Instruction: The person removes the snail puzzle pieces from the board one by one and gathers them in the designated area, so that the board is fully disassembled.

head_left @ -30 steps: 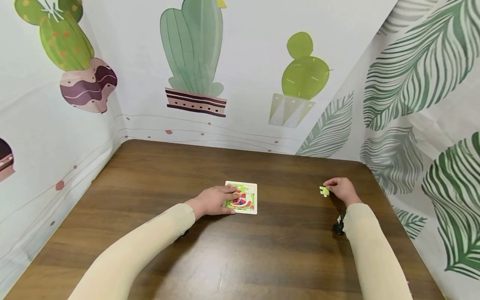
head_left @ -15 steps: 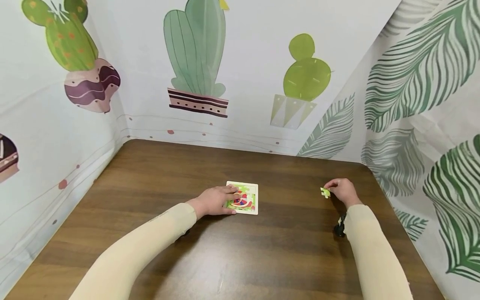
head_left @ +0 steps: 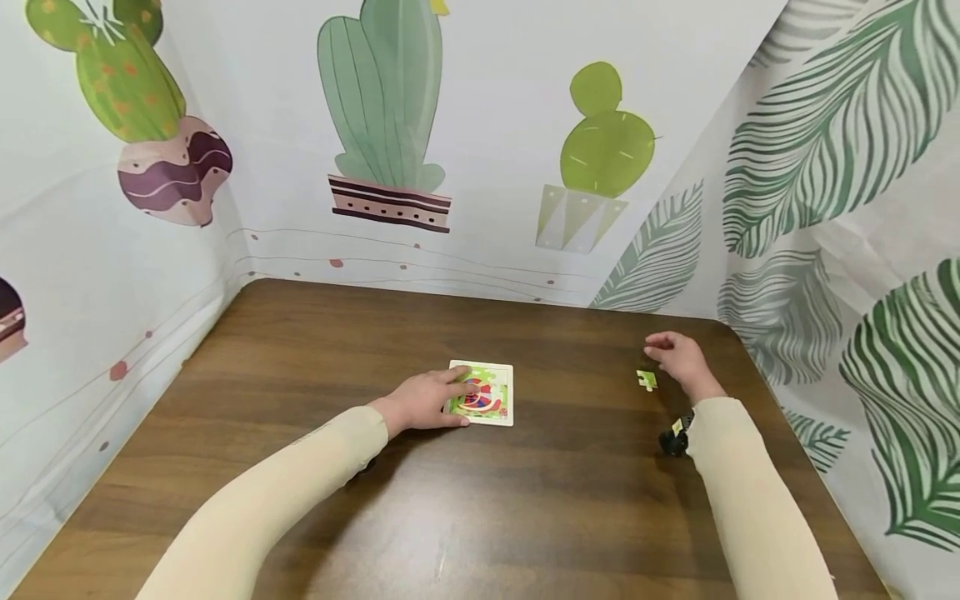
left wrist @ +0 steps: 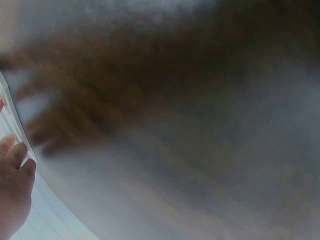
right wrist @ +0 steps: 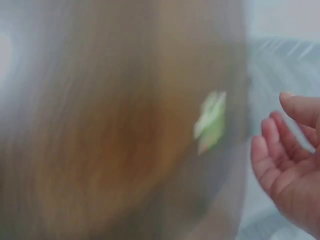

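The piece [head_left: 647,381] lies on the desk [head_left: 555,500], well apart from the puzzle [head_left: 489,400]. I have the right hand [head_left: 681,361] just beyond the piece, fingers loosely curved and parted, gripping nothing. My left hand [head_left: 422,402] rests over the puzzle's left side, fingers spread. I judge the step in hand to be placing or picking that piece; moving it would call for a pinch at its edge.
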`<action>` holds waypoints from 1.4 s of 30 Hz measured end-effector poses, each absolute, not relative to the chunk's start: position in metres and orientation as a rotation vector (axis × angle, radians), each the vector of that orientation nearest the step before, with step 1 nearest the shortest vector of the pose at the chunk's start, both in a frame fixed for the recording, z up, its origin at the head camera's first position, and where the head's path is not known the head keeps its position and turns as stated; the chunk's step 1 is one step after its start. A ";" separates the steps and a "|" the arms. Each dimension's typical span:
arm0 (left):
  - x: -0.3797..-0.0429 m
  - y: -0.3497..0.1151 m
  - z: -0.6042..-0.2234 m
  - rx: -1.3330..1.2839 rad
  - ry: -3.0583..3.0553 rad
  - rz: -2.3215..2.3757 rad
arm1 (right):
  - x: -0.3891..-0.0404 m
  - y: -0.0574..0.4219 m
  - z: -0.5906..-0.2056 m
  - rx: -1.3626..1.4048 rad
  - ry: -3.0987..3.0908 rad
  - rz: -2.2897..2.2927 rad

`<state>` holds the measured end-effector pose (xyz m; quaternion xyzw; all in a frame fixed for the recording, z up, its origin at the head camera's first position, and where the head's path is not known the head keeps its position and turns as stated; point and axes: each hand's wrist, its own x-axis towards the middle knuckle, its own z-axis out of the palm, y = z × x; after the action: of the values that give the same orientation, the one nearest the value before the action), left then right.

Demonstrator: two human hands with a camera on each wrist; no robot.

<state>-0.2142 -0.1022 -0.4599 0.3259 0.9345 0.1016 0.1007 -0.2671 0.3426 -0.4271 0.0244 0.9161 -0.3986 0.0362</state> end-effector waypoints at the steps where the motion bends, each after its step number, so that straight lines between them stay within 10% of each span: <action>1: -0.214 -0.103 -0.461 0.957 2.761 0.309 | -0.267 0.335 -0.422 0.091 2.788 -1.268; 22: -0.200 -0.109 -0.465 1.079 2.870 0.212 | -0.238 0.172 -0.421 -0.041 2.420 -1.608; 42: -0.202 -0.101 -0.462 1.044 2.838 0.184 | -0.244 0.124 -0.447 -0.023 2.433 -1.410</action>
<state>-0.2021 -0.1011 -0.4619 0.3441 0.9353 0.0607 0.0559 -0.2441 0.1245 -0.4474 -0.0082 0.8534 -0.4947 0.1640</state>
